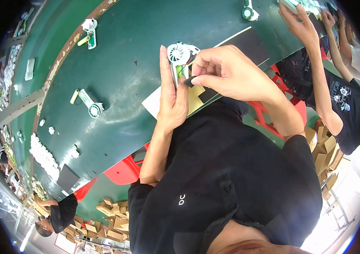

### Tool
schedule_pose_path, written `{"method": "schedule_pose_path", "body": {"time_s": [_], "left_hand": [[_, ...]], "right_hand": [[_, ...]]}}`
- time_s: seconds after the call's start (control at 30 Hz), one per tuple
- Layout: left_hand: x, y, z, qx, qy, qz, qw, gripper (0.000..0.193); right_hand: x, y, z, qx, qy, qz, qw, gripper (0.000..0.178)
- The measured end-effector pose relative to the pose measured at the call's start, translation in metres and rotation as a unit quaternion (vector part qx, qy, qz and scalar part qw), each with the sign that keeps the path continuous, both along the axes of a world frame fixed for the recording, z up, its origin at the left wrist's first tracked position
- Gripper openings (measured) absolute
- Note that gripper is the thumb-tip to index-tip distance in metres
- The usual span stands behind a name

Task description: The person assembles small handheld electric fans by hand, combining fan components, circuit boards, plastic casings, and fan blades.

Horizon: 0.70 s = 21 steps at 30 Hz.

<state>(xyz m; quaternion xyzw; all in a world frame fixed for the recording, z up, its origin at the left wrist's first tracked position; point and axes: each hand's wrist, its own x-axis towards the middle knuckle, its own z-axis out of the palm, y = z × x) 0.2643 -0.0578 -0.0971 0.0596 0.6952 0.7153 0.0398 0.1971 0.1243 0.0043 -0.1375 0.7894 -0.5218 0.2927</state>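
My left hand (173, 101) is wrapped around an opened handheld fan (178, 54), its round white impeller pointing away from me. A green battery and thin wires show inside the fan's white handle. Between the thumb and fingers of my right hand (226, 72) is a small black piece (189, 82), perhaps foam or tape, right beside the handle and my left thumb. Beneath my hands lies a pale yellow sheet (195, 100) at the table's near edge. A black sheet (247, 47) with light edges stretches to its right.
More opened fans lie on the green table (120, 72): one at far left (90, 36), one at left (90, 104), one at far right (249, 12). White parts (44, 157) are heaped at left. A co-worker's hand (301, 26) works at right. Red stools (123, 171) stand below.
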Motion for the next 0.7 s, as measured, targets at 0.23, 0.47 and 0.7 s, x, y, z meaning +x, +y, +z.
{"method": "schedule_pose_path", "body": {"time_s": [0.23, 0.47, 0.7], "left_hand": [[-0.001, 0.002, 0.008, -0.012, -0.002, -0.002, 1.0, 0.08], [-0.008, 0.005, 0.02, -0.008, 0.024, -0.019, 0.999, 0.083], [-0.011, 0.003, 0.028, -0.044, 0.015, -0.026, 0.999, 0.087]], "right_hand": [[-0.01, -0.01, 0.007, 0.059, 0.066, 0.004, 0.996, 0.013], [-0.012, -0.017, 0.016, 0.113, 0.113, 0.011, 0.987, 0.011], [-0.011, -0.024, 0.016, 0.107, 0.152, -0.013, 0.982, 0.008]]}}
